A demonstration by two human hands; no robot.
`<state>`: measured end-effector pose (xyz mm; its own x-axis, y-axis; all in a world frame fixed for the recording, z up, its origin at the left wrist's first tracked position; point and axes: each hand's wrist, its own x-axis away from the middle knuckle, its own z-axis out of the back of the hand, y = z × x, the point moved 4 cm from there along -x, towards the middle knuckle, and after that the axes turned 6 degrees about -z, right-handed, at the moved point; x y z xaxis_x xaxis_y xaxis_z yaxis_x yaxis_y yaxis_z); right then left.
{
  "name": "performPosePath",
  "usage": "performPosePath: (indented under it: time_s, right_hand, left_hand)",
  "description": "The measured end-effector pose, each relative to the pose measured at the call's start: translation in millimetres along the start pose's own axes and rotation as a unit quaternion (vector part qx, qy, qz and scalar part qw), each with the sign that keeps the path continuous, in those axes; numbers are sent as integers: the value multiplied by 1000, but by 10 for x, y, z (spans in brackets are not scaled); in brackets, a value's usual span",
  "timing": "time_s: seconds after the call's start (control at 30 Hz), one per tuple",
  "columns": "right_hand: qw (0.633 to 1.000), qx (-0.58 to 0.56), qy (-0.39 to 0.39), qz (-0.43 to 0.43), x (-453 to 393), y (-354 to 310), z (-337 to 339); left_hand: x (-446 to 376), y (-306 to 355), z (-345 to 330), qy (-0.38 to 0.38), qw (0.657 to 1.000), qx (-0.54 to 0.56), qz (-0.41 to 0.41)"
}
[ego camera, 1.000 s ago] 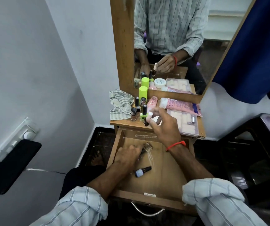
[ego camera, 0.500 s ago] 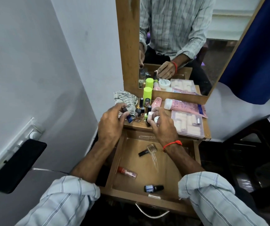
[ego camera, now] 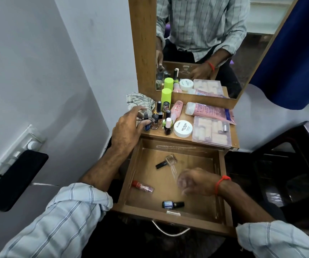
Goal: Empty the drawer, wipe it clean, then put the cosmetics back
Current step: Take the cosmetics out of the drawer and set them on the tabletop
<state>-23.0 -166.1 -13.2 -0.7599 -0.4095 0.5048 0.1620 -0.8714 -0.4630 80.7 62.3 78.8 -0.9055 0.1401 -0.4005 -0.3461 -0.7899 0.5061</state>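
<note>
emptying was mostly done: most cosmetics (ego camera: 170,118) stood on the tabletop (ego camera: 168,135), three bottles (ego camera: 172,204) lay in the drawer (ego camera: 168,214). left hand (ego camera: 126,132) fingers spread by a blue bottle (ego camera: 147,125); right hand (ego camera: 194,182) blurred, fingers unclear. wiping remained.

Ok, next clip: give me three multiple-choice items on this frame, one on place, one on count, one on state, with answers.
1. Where does the white round jar sit?
A. in the drawer
B. on the tabletop
C. on the floor

2. How many bottles lie in the drawer?
A. one
B. three
C. six

3. What is the left hand doing?
A. setting down a blue bottle on the tabletop
B. wiping with the cloth
C. pulling the drawer handle

Answers: 1 B, it stands beside the clear case. 2 B, black-capped, red-capped, blue. 3 A, its fingers are at the bottle.
</note>
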Motion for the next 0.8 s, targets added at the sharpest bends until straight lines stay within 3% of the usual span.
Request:
performPosePath:
  time_s: [0.17, 0.27, 0.33, 0.4, 0.47, 0.67, 0.8]
  right_hand:
    - [982, 81, -138, -100, 199, -189, -12]
    - [968, 178, -155, -91, 295, -363, -11]
    - [987, 127, -85, -41, 100, -160, -271]
    - [996, 79, -49, -16, 72, -153, -300]
    - [999, 44, -29, 2, 63, -123, -227]
    - [977, -150, 147, 48, 319, -126, 416]
    - [920, -214, 321, 63, 475, -89, 962]
  left_hand:
    - [136, -39, 74, 4, 1000, 6, 9]
    - [429, 11, 147, 34, 998, -17, -46]
    - [692, 15, 31, -80, 988, -82, -104]
    - [982, -41, -214, -272, 934, -178, -146]
    - [1193, -102, -372, -388, 879, -235, -150]
    - [1301, -42, -611, -450, 818, -317, -168]
    - [1251, -6, -646, -422, 841, -295, -163]
